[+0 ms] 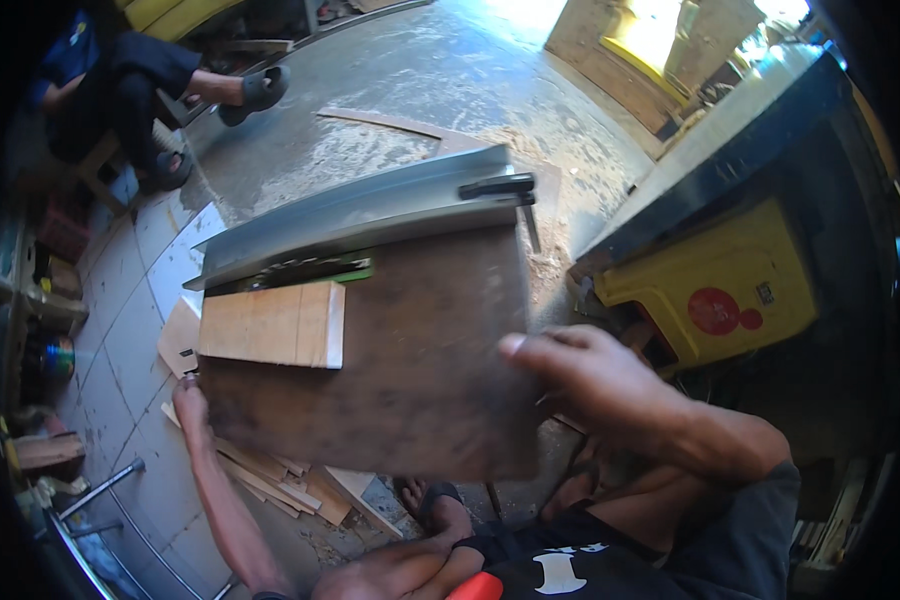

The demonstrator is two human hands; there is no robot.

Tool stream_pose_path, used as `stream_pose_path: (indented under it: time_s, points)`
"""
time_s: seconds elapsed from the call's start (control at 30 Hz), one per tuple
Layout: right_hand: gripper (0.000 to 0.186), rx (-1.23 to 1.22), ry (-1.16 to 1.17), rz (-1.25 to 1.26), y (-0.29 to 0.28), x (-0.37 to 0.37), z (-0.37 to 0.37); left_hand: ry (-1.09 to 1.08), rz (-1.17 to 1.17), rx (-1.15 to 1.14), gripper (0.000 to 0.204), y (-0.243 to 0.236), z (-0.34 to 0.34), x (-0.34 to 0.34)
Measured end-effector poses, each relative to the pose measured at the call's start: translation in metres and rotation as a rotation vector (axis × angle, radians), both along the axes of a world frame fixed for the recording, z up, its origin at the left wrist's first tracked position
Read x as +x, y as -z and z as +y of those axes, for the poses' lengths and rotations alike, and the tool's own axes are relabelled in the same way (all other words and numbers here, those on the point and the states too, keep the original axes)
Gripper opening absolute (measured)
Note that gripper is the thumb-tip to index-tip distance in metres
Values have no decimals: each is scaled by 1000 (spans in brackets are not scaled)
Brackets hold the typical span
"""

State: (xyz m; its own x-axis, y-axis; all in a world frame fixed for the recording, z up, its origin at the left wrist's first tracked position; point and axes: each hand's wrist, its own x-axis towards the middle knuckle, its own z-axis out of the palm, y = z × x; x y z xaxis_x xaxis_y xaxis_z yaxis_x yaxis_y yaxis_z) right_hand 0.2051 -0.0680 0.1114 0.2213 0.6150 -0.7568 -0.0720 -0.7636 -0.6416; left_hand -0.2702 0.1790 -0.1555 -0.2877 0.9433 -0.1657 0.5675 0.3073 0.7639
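Observation:
A brown wooden board (430, 330) lies in front of me, like a small bench top. My right hand (595, 385) grips its right edge, thumb on top and the other fingers mostly hidden. At the left edge my left hand (191, 405) is closed on the board's corner, next to a small dark fitting. A pale wood block (270, 326) rests on the board's left half. Behind the block runs a dark, jagged strip with a green edge (358, 268); I cannot tell exactly what it is. A grey metal channel (370, 205) crosses the far side, with a black clamp (497, 187) at its right end.
Wood offcuts (290, 487) lie on the floor below the board. Sawdust (545, 255) covers the concrete beyond. A yellow plastic container (720, 290) stands at the right under a dark bench. A metal rack (100, 490) is at lower left. Another person's foot (255, 92) shows at upper left.

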Motion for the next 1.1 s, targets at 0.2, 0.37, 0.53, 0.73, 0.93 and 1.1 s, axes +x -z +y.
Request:
stream_pose_path:
  time_s: [0.2,0.37,0.53,0.73,0.93,1.1]
  points:
    - [80,-39,286,-333,115,106,23,-52,-278,-212,41,-52,-97,108]
    - [95,109,241,-449,156,158,61,-180,-258,137,34,-34,-138,142]
    - [104,111,108,-663,145,201,137,-306,-369,70,34,-32,-175,186]
    - [72,119,-207,-1345,149,216,211,-209,-400,131,27,-42,-210,238]
    - [45,946,-707,-780,110,17,166,-209,-54,363,43,-12,-259,261]
    - [84,964,-1458,-1083,93,-109,118,-49,-477,287,34,-34,-279,243]
